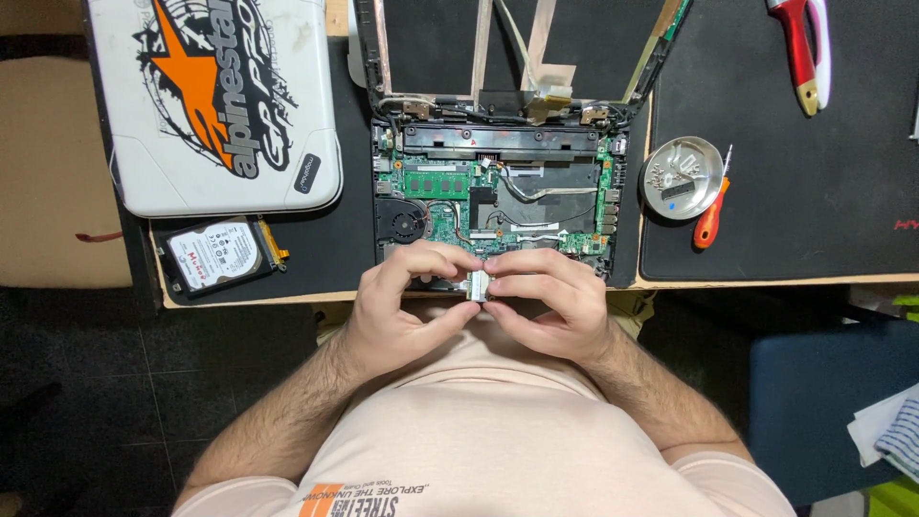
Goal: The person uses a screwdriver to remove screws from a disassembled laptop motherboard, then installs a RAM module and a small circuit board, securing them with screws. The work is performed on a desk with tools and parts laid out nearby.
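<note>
Silver little part [478, 284] is pinched between both hands right at the bench's near edge, just below the open laptop [498, 196]. My left hand [402, 302] and right hand [550, 302] are both closed narrow on it, fingertips meeting. Looks like I'm mid-fiddle with a piece pulled from the board, so the next move wants a steady grip and small finger work, I'd guess. Outward: a hard drive [215, 254] with a white label sits near the front left corner, a white lid [220, 96] with an orange star sticker behind it, and a round metal dish [682, 177] of screws plus an orange screwdriver [711, 220] on the right.
</note>
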